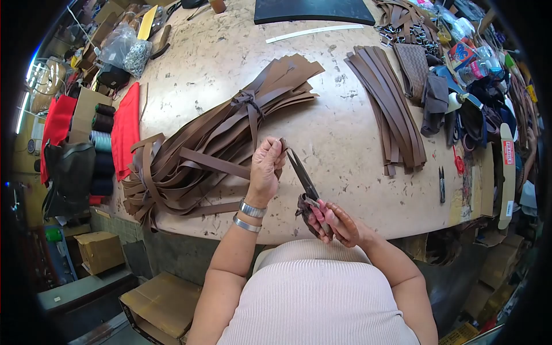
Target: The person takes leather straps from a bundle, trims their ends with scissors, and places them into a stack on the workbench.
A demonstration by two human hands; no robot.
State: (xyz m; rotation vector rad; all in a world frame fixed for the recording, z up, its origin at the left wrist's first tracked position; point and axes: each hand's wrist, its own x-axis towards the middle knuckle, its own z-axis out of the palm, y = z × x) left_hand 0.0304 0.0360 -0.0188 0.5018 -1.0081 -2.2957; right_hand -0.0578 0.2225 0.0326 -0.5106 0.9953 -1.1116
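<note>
My left hand [266, 167], with metal bands at the wrist, is closed with its fingertips pinching the end of a brown strap [214, 163]. Scissors [305, 177] are in my right hand [340, 224], their handles wrapped in dark and pink material. The blades point up and away from me, and their tips reach the strap end at my left fingertips. Whether they touch it, I cannot tell. Behind and left of my left hand lies a large bundle of brown straps [198, 135], tied near its far end and looped around at its near end.
A second stack of brown straps [391, 109] lies to the right, with a small dark tool [441, 185] near the table's right edge. At the back are a white strip [314, 33] and a black board [313, 10]. Thread spools [102, 123] and red fabric [126, 131] sit left.
</note>
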